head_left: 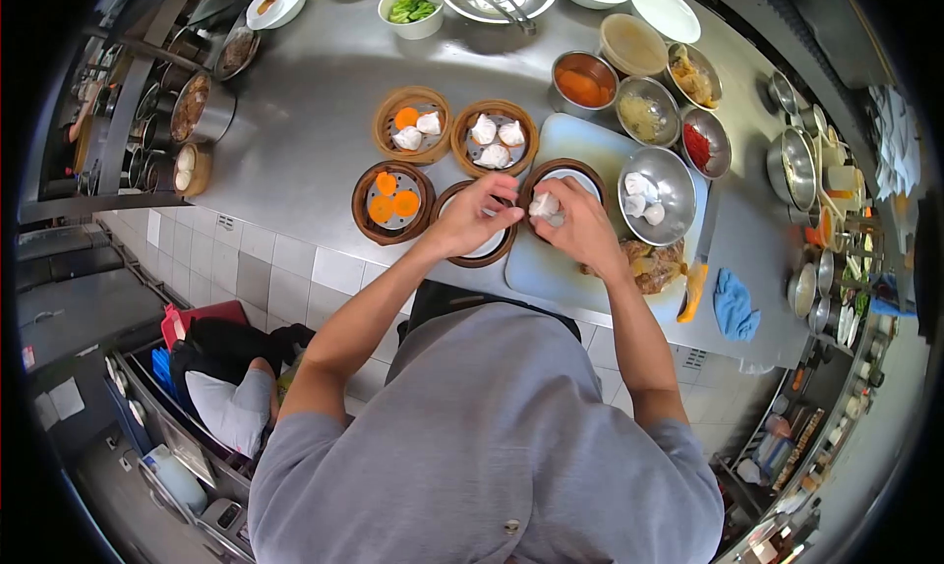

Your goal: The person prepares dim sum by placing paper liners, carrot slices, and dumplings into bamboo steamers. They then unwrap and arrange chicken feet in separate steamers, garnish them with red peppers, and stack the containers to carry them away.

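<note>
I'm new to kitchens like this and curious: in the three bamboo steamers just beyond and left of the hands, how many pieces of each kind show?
White dumplings: 5
Carrot slices in plain view: 4
Total: 9 pieces

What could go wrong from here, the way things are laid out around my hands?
The white dumpling in your right hand's grip looks soft, so squeezing could tear its wrapper.

The orange-handled knife lies along the right side of the cutting board; your right forearm might knock it.

The steamer with only carrot slices sits near the counter's near edge, where your left forearm could nudge it.
</note>
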### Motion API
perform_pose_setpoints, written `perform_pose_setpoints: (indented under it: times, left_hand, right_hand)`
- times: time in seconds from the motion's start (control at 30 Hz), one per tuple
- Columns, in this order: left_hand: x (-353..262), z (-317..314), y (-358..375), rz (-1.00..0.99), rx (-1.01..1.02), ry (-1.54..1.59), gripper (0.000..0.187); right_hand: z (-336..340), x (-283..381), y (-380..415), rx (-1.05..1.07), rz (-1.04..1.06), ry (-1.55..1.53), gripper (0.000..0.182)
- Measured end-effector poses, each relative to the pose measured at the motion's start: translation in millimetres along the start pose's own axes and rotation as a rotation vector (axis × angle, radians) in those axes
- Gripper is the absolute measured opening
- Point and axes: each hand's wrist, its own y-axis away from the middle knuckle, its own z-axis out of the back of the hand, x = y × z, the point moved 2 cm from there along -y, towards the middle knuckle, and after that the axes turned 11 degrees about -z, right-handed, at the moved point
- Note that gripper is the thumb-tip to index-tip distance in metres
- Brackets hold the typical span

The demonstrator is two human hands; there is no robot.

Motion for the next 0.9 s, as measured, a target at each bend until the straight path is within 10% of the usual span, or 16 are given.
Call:
perform_pose_setpoints:
  times: [0.17, 0.47, 0.9]
  left_hand:
    - [6, 16, -3, 0.07, 0.04, 0.323, 0.034]
    - [10, 204, -67, -0.001, -0.29, -0.496, 0.032]
    - [24, 205, -86, -0.035, -0.285, -0.864, 0.022]
  right_hand:
    - [-19, 39, -2, 0.004, 0.064, -0.264, 0.053]
    - [17, -20, 6, -0.238, -0.076, -0.208, 0.047]
    - [68, -79, 62, -0.462, -0.334, -0.138, 0.04]
